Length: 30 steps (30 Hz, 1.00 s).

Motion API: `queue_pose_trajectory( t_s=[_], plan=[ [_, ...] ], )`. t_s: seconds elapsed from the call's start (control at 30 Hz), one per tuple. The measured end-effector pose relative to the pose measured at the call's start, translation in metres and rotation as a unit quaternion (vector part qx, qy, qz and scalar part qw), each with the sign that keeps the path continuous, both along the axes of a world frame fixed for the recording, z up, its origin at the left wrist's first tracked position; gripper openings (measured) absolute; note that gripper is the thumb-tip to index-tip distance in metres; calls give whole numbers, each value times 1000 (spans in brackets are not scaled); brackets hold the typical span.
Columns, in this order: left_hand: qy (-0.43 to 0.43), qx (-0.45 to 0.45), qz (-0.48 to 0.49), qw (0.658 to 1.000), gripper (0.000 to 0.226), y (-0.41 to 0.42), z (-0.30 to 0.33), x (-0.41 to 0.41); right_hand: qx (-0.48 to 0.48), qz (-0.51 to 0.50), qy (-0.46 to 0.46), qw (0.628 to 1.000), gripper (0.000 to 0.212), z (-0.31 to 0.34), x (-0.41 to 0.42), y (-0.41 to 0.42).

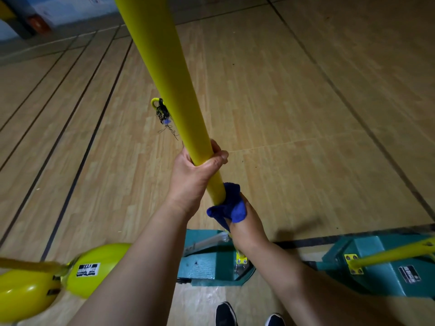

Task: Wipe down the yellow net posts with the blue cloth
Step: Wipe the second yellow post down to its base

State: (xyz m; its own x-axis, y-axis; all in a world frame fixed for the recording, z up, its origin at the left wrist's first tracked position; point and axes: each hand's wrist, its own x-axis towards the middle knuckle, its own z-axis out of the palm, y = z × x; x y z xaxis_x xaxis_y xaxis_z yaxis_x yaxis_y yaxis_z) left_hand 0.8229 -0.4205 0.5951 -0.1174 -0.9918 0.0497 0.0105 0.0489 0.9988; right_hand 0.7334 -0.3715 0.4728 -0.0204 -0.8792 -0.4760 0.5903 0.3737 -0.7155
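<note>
While the left hand (195, 175) grips the yellow post (164, 74), right hand (244, 222) just below clamps the blue cloth (229, 207) round it; post runs up and away, base (207, 262) below.

Pretty clearly an indoor sports hall, the badminton or volleyball kind. The floor (294, 95) is pale wooden strip boarding with dark court lines (77, 147) painted across it, running from about 7 o'clock up toward 12. A tall yellow net post (164, 67) rises through the middle, with a hook and scraps of net cord (162, 111) tied on at mid-height. It stands on a heavy green metal base (207, 262) at 6 o'clock, and a second green base (386, 267) with its own yellow post sits at 4 o'clock. Yellow rounded weights (89, 269) carrying a label lie at 8 o'clock.
</note>
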Motion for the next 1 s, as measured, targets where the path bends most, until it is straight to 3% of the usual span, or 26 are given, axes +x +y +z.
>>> queue_pose_trajectory(
  t_s=[0.27,0.4,0.5,0.67,0.83,1.0],
  plan=[
    [3,-5,11,1000,41,0,-3,-2,-60,29,77,995,27,3,-4,4],
    [-1,-3,18,1000,35,-1,-6,-1,-136,18,278,951,36,21,-2,10],
    [-1,5,21,1000,24,-2,-8,-1,-157,1,353,922,44,26,2,10],
    [-5,-8,14,1000,29,-4,-8,-1,-187,1,324,928,48,12,2,12],
    [1,-14,6,1000,25,-6,-8,-1,-105,10,150,983,32,3,0,8],
    [6,-10,1,1000,22,-7,-9,-1,-67,-5,143,987,26,1,-2,6]
  ],
)
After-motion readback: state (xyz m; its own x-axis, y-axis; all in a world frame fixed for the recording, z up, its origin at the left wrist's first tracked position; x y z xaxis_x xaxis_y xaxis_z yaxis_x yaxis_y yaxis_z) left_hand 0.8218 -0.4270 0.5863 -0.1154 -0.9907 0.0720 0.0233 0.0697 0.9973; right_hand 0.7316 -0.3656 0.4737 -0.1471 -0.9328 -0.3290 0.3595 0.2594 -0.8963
